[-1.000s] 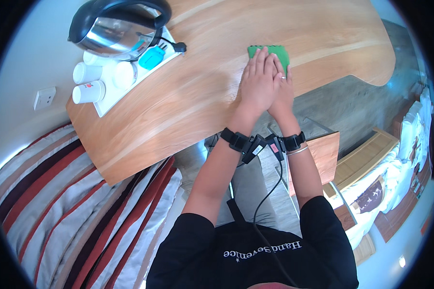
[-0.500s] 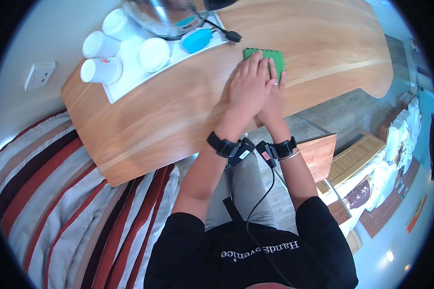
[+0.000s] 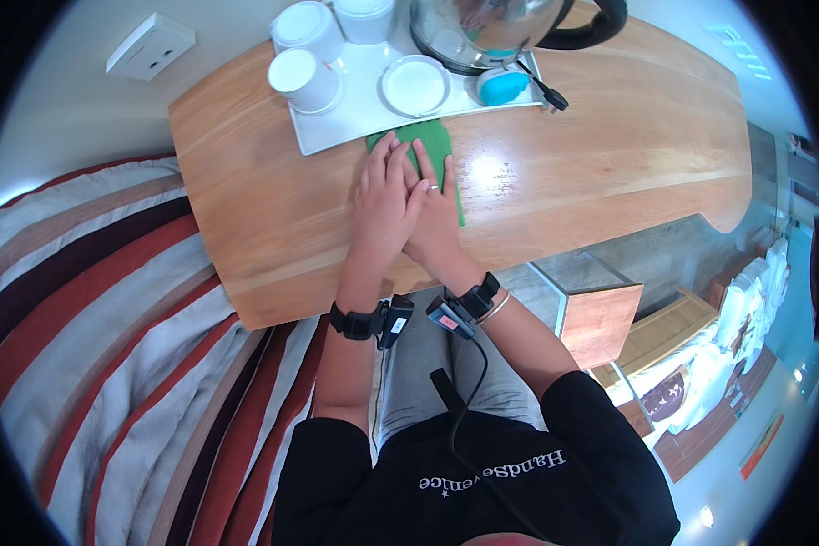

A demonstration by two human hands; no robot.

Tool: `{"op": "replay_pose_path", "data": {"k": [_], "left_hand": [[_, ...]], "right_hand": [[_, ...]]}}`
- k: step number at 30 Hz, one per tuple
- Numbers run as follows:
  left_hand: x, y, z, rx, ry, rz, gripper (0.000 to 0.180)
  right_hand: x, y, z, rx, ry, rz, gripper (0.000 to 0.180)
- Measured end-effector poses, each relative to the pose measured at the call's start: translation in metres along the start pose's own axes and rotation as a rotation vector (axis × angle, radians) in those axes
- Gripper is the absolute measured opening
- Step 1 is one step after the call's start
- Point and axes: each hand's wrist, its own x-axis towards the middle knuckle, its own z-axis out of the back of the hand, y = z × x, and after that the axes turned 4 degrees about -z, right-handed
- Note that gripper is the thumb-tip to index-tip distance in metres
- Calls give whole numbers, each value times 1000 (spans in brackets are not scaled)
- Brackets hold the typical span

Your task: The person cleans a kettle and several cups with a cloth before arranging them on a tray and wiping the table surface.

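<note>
A green cloth (image 3: 436, 138) with a scalloped edge lies flat on the wooden tabletop (image 3: 273, 218), close against the near edge of the white tray. My right hand (image 3: 439, 221) rests palm down on it, fingers spread and stretched forward, a ring on one finger. Across the inner side of that hand lies my left hand (image 3: 379, 207), also flat, its fingers straight and partly overlapping the right hand's. Both hands press down without gripping. Much of the cloth is hidden beneath them.
On the white tray (image 3: 355, 134) stand white lidded cups (image 3: 305, 80), a round white lid (image 3: 416, 85), a turquoise object (image 3: 502, 87) and a glass kettle (image 3: 482, 32). A black plug (image 3: 552, 96) hangs over the tray's edge. Striped fabric (image 3: 109, 300) lies left; a small table (image 3: 601, 320) stands right.
Both hands and the green cloth have slid left along the tabletop, from beyond the tray's right end to in front of the tray. The view has shifted too.
</note>
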Motion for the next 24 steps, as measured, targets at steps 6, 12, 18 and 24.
{"op": "replay_pose_path", "data": {"k": [6,12,18,24], "left_hand": [[-26,34,16,-11,-71,28,54],[-33,35,16,14,-28,82,56],[-34,23,12,11,-2,132,60],[-38,-9,-17,100,-10,164,67]], "right_hand": [[0,32,-18,4,20,109,66],[2,35,-14,53,28,137,65],[-3,21,-8,107,104,188,67],[-19,-17,-5,78,110,293,65]]}}
